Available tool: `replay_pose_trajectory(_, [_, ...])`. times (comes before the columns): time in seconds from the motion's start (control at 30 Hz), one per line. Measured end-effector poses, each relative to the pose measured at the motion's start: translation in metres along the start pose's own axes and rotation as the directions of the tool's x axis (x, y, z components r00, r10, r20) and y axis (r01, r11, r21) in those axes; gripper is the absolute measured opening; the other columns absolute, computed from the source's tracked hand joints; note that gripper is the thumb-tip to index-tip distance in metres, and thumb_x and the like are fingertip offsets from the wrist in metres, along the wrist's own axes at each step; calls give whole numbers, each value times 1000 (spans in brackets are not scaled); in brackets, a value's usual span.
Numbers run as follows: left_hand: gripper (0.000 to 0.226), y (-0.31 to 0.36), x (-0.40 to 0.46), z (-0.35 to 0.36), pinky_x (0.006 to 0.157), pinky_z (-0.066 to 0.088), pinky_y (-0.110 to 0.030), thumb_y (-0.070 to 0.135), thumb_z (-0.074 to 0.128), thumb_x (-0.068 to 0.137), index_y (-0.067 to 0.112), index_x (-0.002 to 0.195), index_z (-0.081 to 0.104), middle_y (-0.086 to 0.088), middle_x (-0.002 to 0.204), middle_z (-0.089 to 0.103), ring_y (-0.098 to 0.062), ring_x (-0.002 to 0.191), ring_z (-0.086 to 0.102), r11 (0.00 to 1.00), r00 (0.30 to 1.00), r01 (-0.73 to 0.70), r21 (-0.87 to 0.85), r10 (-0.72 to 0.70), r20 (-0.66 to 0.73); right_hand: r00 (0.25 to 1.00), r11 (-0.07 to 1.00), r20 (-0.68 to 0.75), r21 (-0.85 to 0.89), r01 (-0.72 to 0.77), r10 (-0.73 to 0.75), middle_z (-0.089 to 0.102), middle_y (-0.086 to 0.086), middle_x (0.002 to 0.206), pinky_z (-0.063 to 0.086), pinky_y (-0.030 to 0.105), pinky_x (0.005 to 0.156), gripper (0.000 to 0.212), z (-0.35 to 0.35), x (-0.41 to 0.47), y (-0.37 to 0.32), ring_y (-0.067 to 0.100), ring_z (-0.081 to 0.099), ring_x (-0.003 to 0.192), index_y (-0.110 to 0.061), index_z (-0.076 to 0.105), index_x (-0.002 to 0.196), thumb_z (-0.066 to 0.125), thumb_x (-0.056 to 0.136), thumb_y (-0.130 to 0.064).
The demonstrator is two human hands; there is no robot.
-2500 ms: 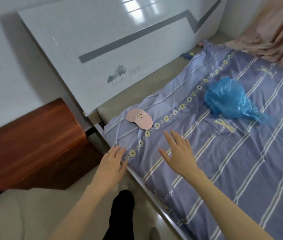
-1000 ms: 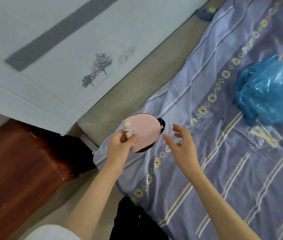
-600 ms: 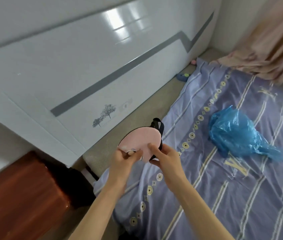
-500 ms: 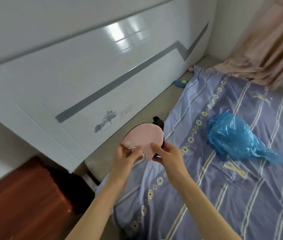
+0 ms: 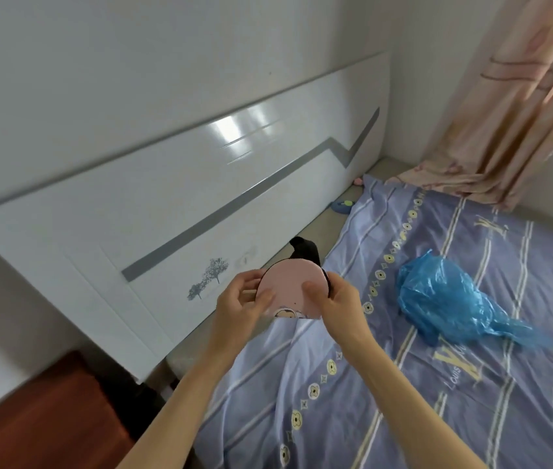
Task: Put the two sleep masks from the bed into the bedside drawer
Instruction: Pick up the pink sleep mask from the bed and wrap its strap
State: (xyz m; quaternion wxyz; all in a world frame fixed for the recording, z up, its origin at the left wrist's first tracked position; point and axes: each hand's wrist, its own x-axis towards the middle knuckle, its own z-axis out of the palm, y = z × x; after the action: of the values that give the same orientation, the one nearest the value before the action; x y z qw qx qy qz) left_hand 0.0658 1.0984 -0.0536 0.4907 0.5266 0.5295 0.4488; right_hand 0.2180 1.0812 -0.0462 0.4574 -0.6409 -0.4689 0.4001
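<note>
Bedroom: striped sheet (image 5: pixel 403 384), white headboard (image 5: pixel 167 214). Left hand (image 5: pixel 239 308) and right hand (image 5: pixel 339 301) pinch pink sleep mask (image 5: pixel 290 287) above bed. Risk: black strap (image 5: pixel 305 250) dangles, may snag on wooden nightstand (image 5: pixel 41 421). Second mask unseen.

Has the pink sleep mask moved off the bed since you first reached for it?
Yes. The pink sleep mask is off the striped sheet, held up by left hand and right hand, in front of the headboard.
</note>
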Motion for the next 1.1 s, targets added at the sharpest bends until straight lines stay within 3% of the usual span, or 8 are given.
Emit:
replay_pose_trajectory(0.2, [44, 36, 14, -13, 78, 48, -10, 10, 64, 81, 41, 111, 54, 13, 114, 60, 3, 97, 57, 961, 928, -239, 142, 183, 326, 964, 879, 213, -414, 239, -162, 46, 0, 61, 33, 16, 50, 15, -18, 1, -9, 15, 39, 56, -11, 47, 72, 52, 86, -11])
replay_pose_trajectory(0.33, [18, 45, 15, -8, 72, 49, -19, 8, 67, 78, 26, 74, 68, 1, 80, 70, -9, 75, 63, 931, 939, -283, 229, 221, 263, 958, 870, 226, -419, 258, -176, 52, 5, 65, 34, 17, 52, 11, -21, -3, -10, 13, 41, 56, -5, 55, 78, 55, 84, -14])
replay_pose_trajectory(0.47, [11, 43, 17, -11, 73, 50, -27, 10, 64, 81, 18, 73, 67, -3, 73, 68, -15, 72, 62, 950, 975, -173, 261, 128, 181, 966, 869, 231, -447, 212, -117, 63, 21, 80, 32, 21, 51, 18, -27, -6, -1, 19, 45, 65, 2, 58, 87, 56, 85, -16])
replay_pose_trajectory(0.57, [17, 43, 24, -21, 78, 53, -29, 12, 52, 89, 12, 75, 61, 4, 56, 61, -18, 69, 61, 991, 994, 16, -132, -2, 108, 974, 900, 221, -413, 139, -49, 60, 20, 78, 33, 21, 54, 20, -37, -8, 5, 18, 45, 66, 2, 59, 87, 57, 85, -18])
replay_pose_trajectory(0.7, [19, 37, 30, -30, 73, 57, -32, 9, 45, 92, 11, 77, 57, 2, 55, 61, -15, 64, 61, 821, 980, 193, -537, -130, 152, 970, 944, 244, -323, 74, 7, 51, 7, 69, 34, 28, 58, 18, -42, -8, 8, 16, 42, 61, -1, 58, 79, 59, 84, -18])
replay_pose_trajectory(0.83, [18, 23, 26, -35, 70, 58, -29, 4, 41, 92, 10, 87, 58, 1, 52, 54, -13, 55, 55, 808, 978, 178, -561, -83, 190, 968, 974, 240, -225, -11, 67, 50, 1, 64, 35, 24, 57, 16, -43, -7, 11, 15, 44, 59, -15, 58, 68, 59, 84, -17])
replay_pose_trajectory(1.0, [19, 13, 21, -39, 82, 46, -34, 17, 42, 94, 17, 86, 59, 8, 51, 49, -8, 57, 56, 991, 969, -15, -132, 47, 242, 915, 983, 375, -162, -92, 147, 56, 14, 81, 42, 33, 68, 22, -42, -3, 12, 22, 52, 72, 4, 61, 97, 56, 87, -15])
replay_pose_trajectory(1.1, [17, 17, 23, -45, 79, 51, -31, 24, 54, 86, 20, 71, 59, 9, 46, 43, -10, 49, 47, 949, 940, 43, -312, 68, 335, 856, 979, 482, -12, -206, 186, 64, 17, 95, 47, 39, 84, 23, -48, 1, 14, 28, 58, 87, 1, 63, 105, 56, 87, -11])
